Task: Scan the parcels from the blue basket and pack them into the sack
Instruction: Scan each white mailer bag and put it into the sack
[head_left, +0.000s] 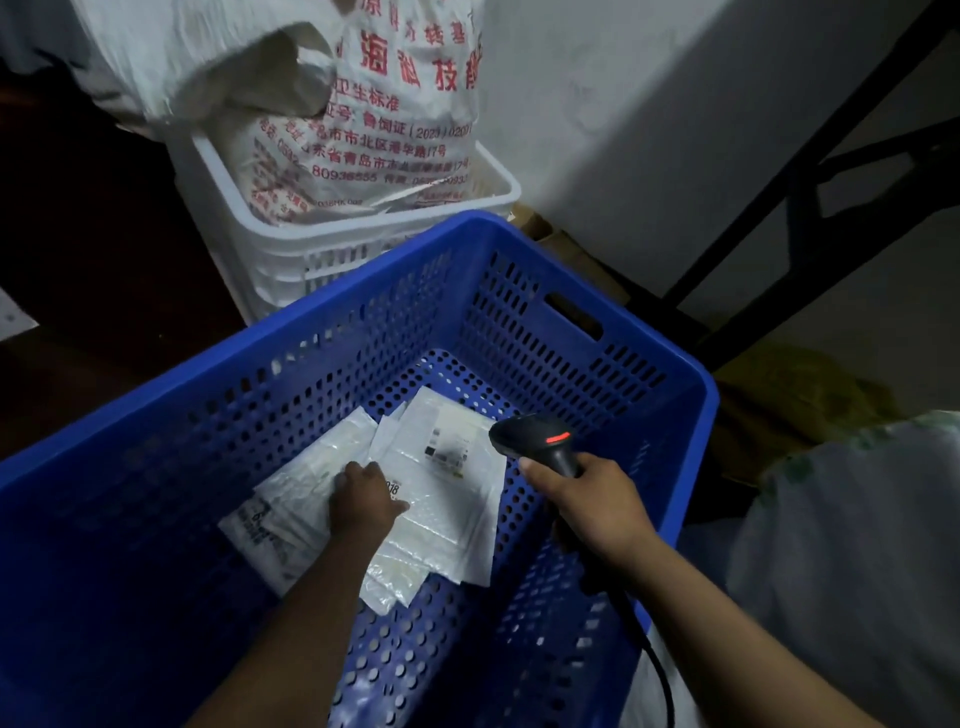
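Note:
The blue basket (597, 332) fills the lower half of the head view. On its floor lie a few flat white parcels (452, 499) with printed labels, overlapping one another. My left hand (363, 501) reaches into the basket and rests on the middle parcel, fingers down on it. My right hand (592, 499) holds a black barcode scanner (535, 441) with a red light on top, its head hanging just right of the parcels. The white sack (363, 104) with red print stands behind the basket, its mouth folded open.
The sack sits in a white plastic crate (332, 244) just beyond the blue basket. A grey wall and a dark metal frame (810, 171) stand at the right. The scanner's black cable (654, 670) hangs down over the basket's near right rim. Dark floor lies at left.

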